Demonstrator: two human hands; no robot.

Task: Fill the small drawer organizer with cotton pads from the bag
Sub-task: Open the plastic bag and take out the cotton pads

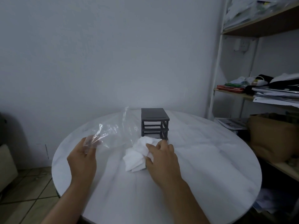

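1. Cotton pads point(137, 155) heaped on table point(210, 151), just before drawer organizer point(153, 117).
2. Right hand point(161, 157): fingers curled over heap, gripping pads.
3. Left hand point(82, 159) pinches limp clear bag point(116, 131).
4. Pads likely light, soft, prone to fanning; pinch across flat faces.

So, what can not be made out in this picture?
- Head view: the right hand covers some cotton pads, so their number is unknown.
- Head view: pads and fingers hide the lowest level of the drawer organizer; a drawer there is uncertain.
- Head view: the clear plastic bag is blurred, so pads left inside cannot be told. Its film veils fingertips of the left hand.
- Head view: the shelf papers are cut by the right edge.
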